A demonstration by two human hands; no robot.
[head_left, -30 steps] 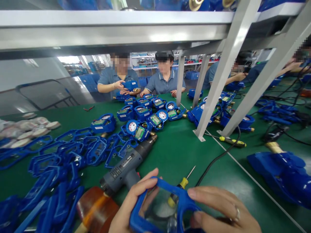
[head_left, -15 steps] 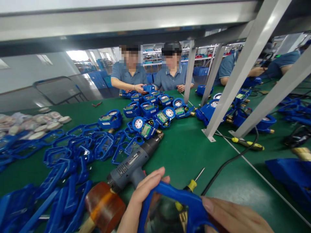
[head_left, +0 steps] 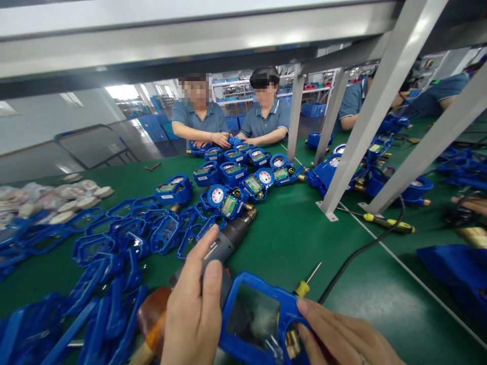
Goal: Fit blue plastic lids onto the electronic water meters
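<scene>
My right hand [head_left: 340, 329] grips the right edge of a blue meter cover [head_left: 253, 312] with a clear window, thumb beneath and fingers on top. A brass fitting [head_left: 292, 343] shows through the cover's opening; what it belongs to is mostly hidden. Just left of the cover, my left hand [head_left: 194, 304] is raised with fingers stretched and thumb apart, holding nothing. Behind it lies a grey heat gun [head_left: 234, 235], partly covered by the fingers. A mallet with a brown head [head_left: 152, 312] is beside my left wrist. Beyond the cover rests a yellow-and-black screwdriver [head_left: 302, 289].
Blue covers [head_left: 110, 248] are heaped on the left, near white round pieces [head_left: 81, 192]. Several open meters [head_left: 232, 172] stand mid-table. Metal posts [head_left: 365, 132] rise on the right, beside another screwdriver [head_left: 388, 222] and a black cable [head_left: 353, 253]. Co-workers [head_left: 200, 119] sit opposite.
My left hand has let go of the cover's left side and moved up and left. The cover has shifted slightly left in my right hand. Opposite, a co-worker's hands have moved onto a meter.
</scene>
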